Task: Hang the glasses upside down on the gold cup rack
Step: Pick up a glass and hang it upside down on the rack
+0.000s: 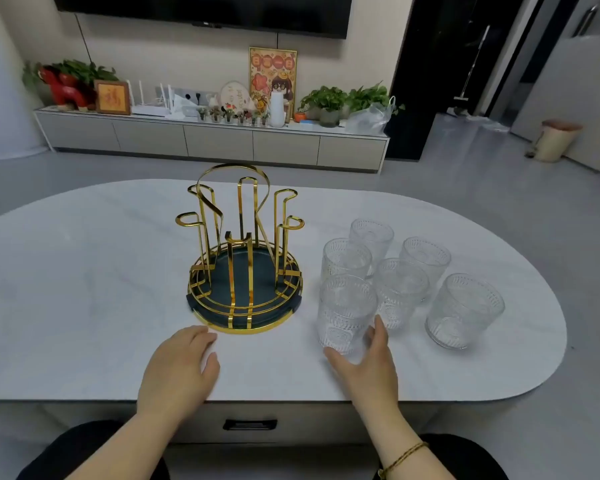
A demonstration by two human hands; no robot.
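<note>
A gold cup rack (245, 247) with several bare upright prongs stands on a dark round tray in the middle of the white table. To its right, several clear ribbed glasses stand mouth up in a cluster. My right hand (364, 362) wraps around the base of the nearest glass (345, 313), thumb on its left and fingers on its right, and the glass rests on the table. My left hand (181, 365) lies flat on the tabletop just in front of the rack's left edge, holding nothing.
The other glasses (465, 310) stand behind and to the right of the gripped one. The white marble table (84, 289) is oval, with its front edge close to my body and a drawer handle (250, 424) beneath it. A TV cabinet lines the far wall.
</note>
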